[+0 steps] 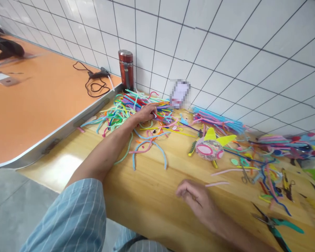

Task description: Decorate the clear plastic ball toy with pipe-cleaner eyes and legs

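My left hand point(147, 112) reaches far out over the wooden table point(136, 196) into a tangled pile of coloured pipe cleaners point(123, 108), its fingers curled around some strands. My right hand point(196, 201) rests low on the table near me, fingers loosely bent; I cannot make out anything in it. A short pink pipe cleaner piece point(217, 183) lies just beyond its fingertips. A round pipe-cleaner figure point(210, 147) with yellow points and a pink oval sits between the two hands, further back.
A red metal flask point(126, 70) stands by the tiled wall. A glue gun with black cable point(97, 78) lies on the orange table point(42, 105) at left. Scissors point(245, 175), teal-handled pliers point(275, 224) and more pipe cleaners point(217, 120) lie at right.
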`<act>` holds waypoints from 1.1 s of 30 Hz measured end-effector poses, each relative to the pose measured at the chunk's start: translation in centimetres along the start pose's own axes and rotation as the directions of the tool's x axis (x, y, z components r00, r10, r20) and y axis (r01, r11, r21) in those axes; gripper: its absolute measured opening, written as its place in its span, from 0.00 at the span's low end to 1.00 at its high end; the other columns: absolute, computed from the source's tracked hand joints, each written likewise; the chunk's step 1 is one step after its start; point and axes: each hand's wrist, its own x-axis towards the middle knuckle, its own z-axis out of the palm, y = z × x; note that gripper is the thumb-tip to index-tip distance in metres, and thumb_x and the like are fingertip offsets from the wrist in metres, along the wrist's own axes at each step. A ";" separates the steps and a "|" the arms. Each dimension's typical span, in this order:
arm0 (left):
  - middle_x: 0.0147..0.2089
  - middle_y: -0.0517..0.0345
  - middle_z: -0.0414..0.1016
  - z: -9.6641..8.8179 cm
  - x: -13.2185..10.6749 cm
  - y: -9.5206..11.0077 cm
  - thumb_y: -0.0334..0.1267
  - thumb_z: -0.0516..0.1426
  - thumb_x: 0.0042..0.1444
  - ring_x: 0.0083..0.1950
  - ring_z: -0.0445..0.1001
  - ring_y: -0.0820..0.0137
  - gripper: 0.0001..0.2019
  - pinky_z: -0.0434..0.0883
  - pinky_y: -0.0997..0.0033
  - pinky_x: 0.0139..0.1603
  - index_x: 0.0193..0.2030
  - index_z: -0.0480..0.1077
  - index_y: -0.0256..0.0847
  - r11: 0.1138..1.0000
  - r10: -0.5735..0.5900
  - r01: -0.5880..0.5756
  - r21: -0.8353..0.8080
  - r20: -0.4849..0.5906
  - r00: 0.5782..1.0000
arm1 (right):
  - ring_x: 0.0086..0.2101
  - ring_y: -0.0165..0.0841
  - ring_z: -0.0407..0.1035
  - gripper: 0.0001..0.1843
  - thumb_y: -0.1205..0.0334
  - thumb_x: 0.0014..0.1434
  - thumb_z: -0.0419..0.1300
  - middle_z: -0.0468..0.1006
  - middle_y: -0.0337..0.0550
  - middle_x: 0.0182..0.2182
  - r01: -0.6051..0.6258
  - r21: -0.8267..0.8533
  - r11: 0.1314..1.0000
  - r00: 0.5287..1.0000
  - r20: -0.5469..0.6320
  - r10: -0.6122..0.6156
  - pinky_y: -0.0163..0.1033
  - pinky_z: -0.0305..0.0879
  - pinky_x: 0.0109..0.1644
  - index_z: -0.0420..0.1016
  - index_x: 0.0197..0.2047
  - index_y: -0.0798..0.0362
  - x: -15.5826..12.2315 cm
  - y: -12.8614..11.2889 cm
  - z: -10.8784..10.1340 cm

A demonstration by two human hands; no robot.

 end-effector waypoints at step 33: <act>0.82 0.52 0.63 0.9 0.1 2.4 0.38 0.56 0.64 0.82 0.60 0.52 0.30 0.59 0.43 0.80 0.74 0.70 0.48 0.997 -0.079 0.078 -0.014 -0.054 0.995 | 0.60 0.47 0.76 0.20 0.66 0.72 0.54 0.84 0.60 0.58 -0.340 -0.808 0.481 0.932 -0.223 0.285 0.47 0.68 0.65 0.84 0.58 0.56 32.7 5.3 -4.9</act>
